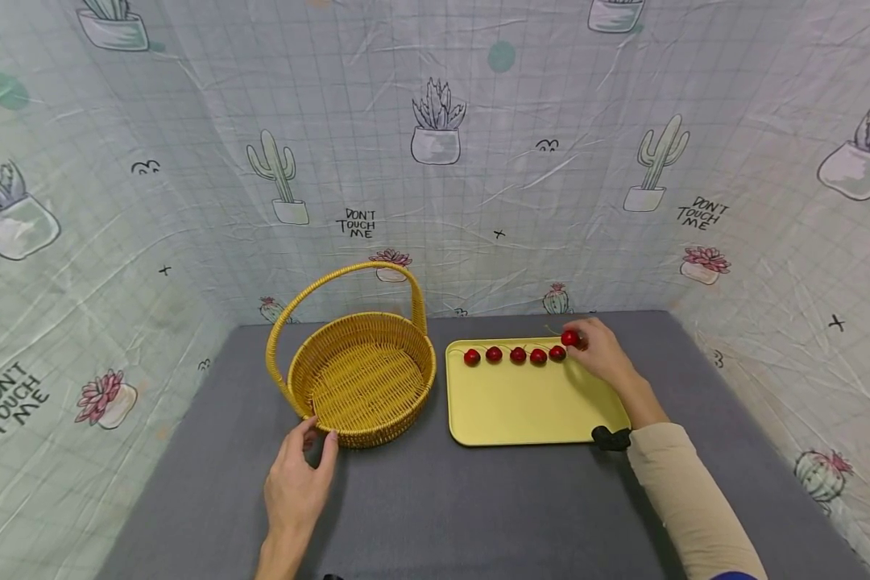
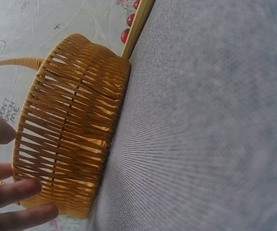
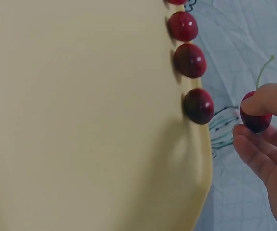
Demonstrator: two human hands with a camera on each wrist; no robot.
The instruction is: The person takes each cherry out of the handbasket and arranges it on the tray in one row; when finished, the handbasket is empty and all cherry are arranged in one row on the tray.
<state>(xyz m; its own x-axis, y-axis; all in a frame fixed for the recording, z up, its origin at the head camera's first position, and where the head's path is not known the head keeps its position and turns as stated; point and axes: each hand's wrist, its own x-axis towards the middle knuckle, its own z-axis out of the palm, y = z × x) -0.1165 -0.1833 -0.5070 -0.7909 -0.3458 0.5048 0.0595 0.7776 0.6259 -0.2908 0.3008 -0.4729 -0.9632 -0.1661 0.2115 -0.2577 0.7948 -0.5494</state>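
My right hand (image 1: 600, 350) pinches a red cherry (image 3: 256, 120) between thumb and fingers, its green stem pointing up. The held cherry is just above the far right edge of a yellow rectangular tray (image 1: 536, 403). Several more cherries (image 1: 518, 355) lie in a row along the tray's far edge. To the left stands a round woven basket (image 1: 373, 435) with a tall arched handle; no contents show inside it. My left hand (image 1: 297, 479) rests at the basket's near left rim, by the handle's base, with fingers loosely bent and spread.
A grey tabletop (image 1: 464, 507) carries the basket and tray side by side. Behind and at both sides hangs a pale cloth (image 1: 493, 193) printed with potted plants. A small black object (image 1: 611, 439) sits by the right wrist, over the tray's near right corner.
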